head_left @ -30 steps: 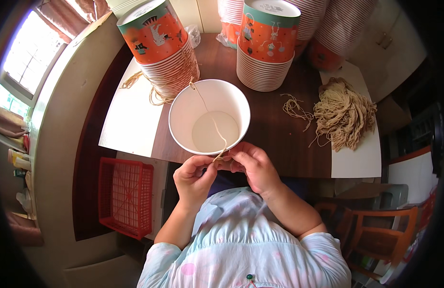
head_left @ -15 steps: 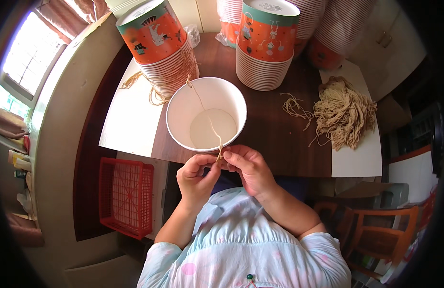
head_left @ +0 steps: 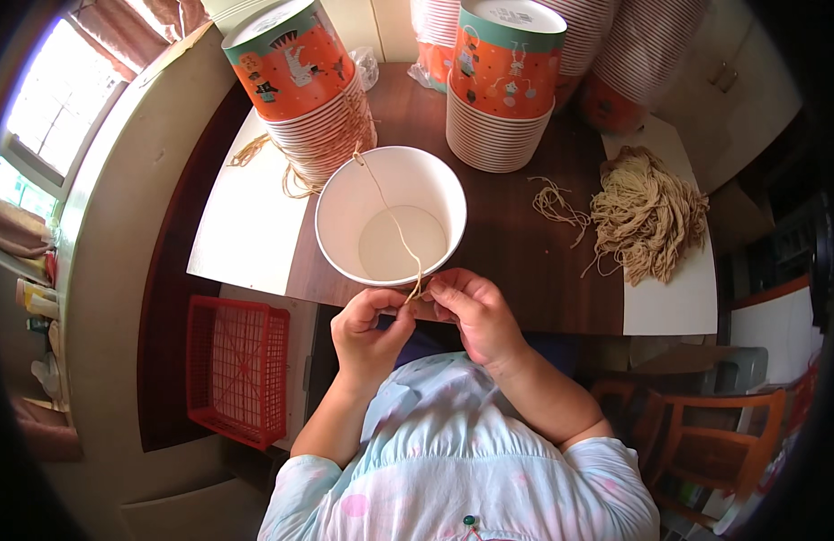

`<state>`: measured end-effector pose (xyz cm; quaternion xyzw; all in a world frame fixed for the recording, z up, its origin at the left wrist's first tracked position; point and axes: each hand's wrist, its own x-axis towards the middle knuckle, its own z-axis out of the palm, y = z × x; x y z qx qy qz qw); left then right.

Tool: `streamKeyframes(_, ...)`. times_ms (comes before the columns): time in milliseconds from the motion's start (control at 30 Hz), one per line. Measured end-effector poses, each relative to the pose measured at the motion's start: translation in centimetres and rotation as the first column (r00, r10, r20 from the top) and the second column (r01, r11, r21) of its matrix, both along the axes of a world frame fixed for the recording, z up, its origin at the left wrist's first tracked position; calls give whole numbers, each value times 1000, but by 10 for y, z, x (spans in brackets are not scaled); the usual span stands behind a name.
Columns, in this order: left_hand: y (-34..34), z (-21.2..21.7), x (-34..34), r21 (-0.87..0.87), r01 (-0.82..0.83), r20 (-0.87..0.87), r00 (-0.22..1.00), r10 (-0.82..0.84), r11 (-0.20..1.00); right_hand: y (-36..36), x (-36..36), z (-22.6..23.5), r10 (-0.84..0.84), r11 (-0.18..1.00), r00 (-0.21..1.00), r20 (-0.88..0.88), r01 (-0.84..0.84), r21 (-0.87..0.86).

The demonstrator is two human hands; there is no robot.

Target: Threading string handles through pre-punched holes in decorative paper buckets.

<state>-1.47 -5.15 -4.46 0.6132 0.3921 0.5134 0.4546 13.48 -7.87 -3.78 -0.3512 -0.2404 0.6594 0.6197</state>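
A white paper bucket (head_left: 345, 225) stands mouth up at the table's near edge. Tan string (head_left: 397, 225) runs from its far rim, where it is knotted, across the opening to the near rim. There my left hand (head_left: 372, 329) pinches the string between thumb and finger. Close beside it, my right hand (head_left: 471, 311) also pinches the string, with its fingers curled. The string crosses itself in a small loop between the two hands. Whatever lies behind my fingertips is hidden.
Two stacks of upturned orange-and-green buckets, a left stack (head_left: 300, 81) with string draped on it and a middle stack (head_left: 507, 81), stand behind. A heap of tan string (head_left: 649, 216) lies right, loose strands (head_left: 559, 207) beside it. A red plastic basket (head_left: 238, 370) sits lower left.
My right hand has shifted slightly right, away from the left, and the string between them has opened into a loop. Both hands keep their pinch. The view has shifted a little.
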Motion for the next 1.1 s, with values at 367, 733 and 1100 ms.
streamKeyframes(367, -3, 14, -2, -129, 180, 168, 973, -158, 975, 1, -8, 8, -76, 997, 993, 92, 74, 32)
streamKeyframes(733, 8, 47, -14, 295, 178, -77, 984, -163, 939, -7, 3, 29, -748, 652, 65, 660, -113, 750)
streamKeyframes(1100, 24, 48, -17, 187, 378, 434, 796, -421, 907, 15, 5, 28, -758, 642, -4, 653, -182, 744)
